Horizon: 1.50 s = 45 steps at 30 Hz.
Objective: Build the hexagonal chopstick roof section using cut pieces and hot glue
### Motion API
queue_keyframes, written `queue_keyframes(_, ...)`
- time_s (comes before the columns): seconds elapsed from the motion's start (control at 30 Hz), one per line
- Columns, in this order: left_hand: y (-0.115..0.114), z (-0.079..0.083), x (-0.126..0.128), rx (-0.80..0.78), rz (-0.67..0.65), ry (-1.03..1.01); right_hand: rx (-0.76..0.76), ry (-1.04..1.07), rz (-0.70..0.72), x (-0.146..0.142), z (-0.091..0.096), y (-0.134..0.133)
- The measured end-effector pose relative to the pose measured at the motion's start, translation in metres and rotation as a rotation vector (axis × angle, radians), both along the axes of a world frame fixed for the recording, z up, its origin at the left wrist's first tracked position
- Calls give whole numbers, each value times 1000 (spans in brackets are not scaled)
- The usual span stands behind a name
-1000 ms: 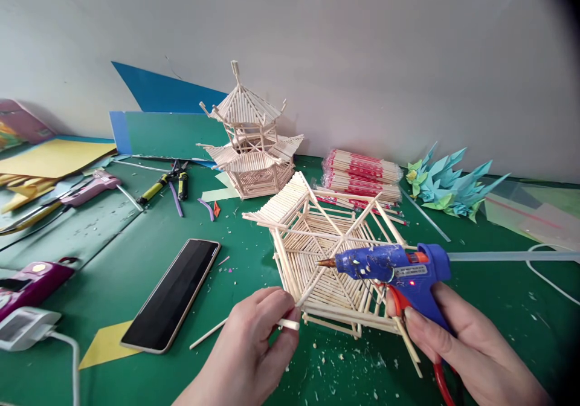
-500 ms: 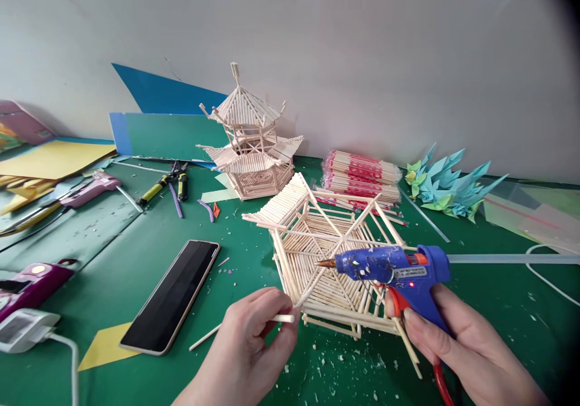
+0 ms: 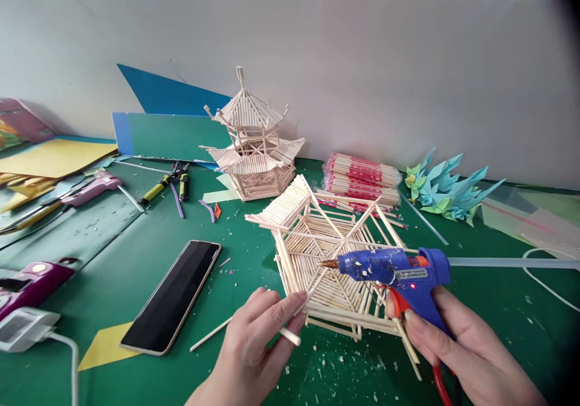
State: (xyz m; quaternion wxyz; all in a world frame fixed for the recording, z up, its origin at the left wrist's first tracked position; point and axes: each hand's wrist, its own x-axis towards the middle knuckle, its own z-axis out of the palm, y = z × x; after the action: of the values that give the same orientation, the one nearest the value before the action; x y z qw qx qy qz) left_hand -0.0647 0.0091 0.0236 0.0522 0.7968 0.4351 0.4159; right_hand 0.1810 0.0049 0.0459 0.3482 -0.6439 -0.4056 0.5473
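A green table (image 3: 254, 255) stands before a pale partition (image 3: 385, 61). At centre right lies the hexagonal stick frame (image 3: 317, 249), its floor of nested sticks visible and a slatted panel (image 3: 283, 205) covering its far left side. The two hands are apart. The left hand (image 3: 258, 339), at the frame's near left corner, pinches a short stick (image 3: 290, 336); whether its fingertips touch the frame cannot be told. The right hand (image 3: 466, 339) is closed around the handle of a blue glue gun (image 3: 385, 265), whose nozzle points left above the frame. Behind the frame: a finished stick pavilion (image 3: 254, 110), wrapped bundles of sticks (image 3: 362, 173) and a folded-paper plant (image 3: 446, 191). To the left: a phone (image 3: 172, 297), partly over yellow paper (image 3: 105, 345).
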Motion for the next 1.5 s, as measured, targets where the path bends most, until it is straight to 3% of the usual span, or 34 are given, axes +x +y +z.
queue_keyframes(0.3, 2, -3, -6, 45, -99, 75, -18, 9, -32, 1, -3, -1)
queue_keyframes(0.53, 2, -10, -10, 68, -129, 196, 10, -2, 5, 4, -5, -1)
queue_keyframes(0.73, 4, -10, -10, 83, -136, 215, 5, -10, -46, 1, -4, -2)
queue_keyframes(0.9, 2, -7, -10, 48, -131, 180, -5, -1, -72, -3, 0, -1)
queue_keyframes(1.1, -4, -5, -9, 7, -14, 60, 8, 1, -23, -1, 0, 0)
queue_keyframes(1.5, 6, -3, -3, 48, -139, 49, 15, -7, -24, 1, -5, -2)
